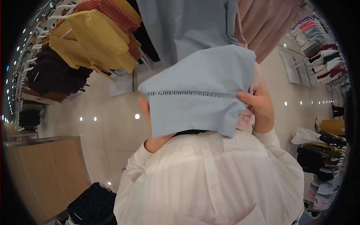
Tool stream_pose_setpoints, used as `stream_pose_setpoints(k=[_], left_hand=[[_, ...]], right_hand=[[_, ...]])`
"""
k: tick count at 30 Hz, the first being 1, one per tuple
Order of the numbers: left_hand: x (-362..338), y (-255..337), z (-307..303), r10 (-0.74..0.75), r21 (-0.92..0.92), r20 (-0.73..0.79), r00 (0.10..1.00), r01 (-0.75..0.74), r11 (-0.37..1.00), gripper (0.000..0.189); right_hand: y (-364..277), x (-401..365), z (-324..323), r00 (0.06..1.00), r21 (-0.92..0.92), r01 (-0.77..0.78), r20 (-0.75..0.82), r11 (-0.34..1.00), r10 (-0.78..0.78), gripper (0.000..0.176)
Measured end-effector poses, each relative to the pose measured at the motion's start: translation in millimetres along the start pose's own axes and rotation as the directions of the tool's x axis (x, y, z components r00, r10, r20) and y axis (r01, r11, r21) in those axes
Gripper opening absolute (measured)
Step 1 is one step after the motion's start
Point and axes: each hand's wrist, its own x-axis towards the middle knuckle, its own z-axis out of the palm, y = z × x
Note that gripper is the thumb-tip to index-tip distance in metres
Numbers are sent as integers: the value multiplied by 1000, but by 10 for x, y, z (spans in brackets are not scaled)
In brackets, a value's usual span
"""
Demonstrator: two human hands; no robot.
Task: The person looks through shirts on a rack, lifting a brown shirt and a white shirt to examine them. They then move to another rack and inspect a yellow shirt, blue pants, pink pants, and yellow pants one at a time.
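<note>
A light blue garment point(195, 112) with a ladder-like openwork band near its lower edge spreads out in front of my chest. My right hand point(260, 103) pinches its right side at the end of the band, thumb on top. Pale pink cloth point(245, 118) shows beneath the blue fabric by that hand. On the left, my left hand point(150, 129) lies behind the garment's edge, with one blurred digit stretched up along it and the rest hidden by the cloth. Directly beyond, larger light blue cloth point(187, 26) hangs down beside a pink pleated garment point(262, 26).
Yellow tops point(97, 37) and dark clothes point(56, 71) hang on a rack at the upper left. A wooden panel point(45, 176) stands at the lower left, near dark patterned cloth point(92, 204). More racked clothes point(324, 153) line the right side, above a glossy tiled floor point(112, 112).
</note>
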Motion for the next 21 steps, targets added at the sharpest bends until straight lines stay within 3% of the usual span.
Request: stream_pose_setpoints(k=[2, 3, 5, 9, 11, 14, 18, 21], left_hand=[[-115, 28, 15, -26, 242, -68, 997, 42, 969, 59], [-148, 39, 73, -31, 236, -67, 997, 46, 971, 59], [-154, 55, 277, 62, 544, -392, 918, 177, 820, 43], [33, -13, 349, 155, 618, -515, 843, 240, 749, 35], [46, 2, 377, 133, 501, -549, 825, 198, 842, 34], [65, -42, 428, 118, 491, -586, 801, 235, 839, 34], [64, -103, 389, 154, 530, -550, 821, 201, 824, 34], [53, -100, 357, 90, 520, -519, 850, 230, 823, 35]], right_hand=[[-11, -2, -5, 1000, 11, 12, 7, 1000, -12, 74], [-9, 1, -7, 1000, 9, 28, 5, 1000, -28, 74], [-14, -9, -24, 999, 6, 46, 6, 999, -46, 74], [-19, -46, -60, 997, -25, 28, -74, 999, -29, 77], [-9, -54, -54, 996, -43, 16, -84, 999, -20, 80], [-10, -55, -56, 996, -23, 36, -83, 999, -38, 80], [-22, -81, -57, 998, -8, 37, -59, 999, -38, 77], [-23, -76, -41, 999, 12, 39, -11, 999, -39, 76]])
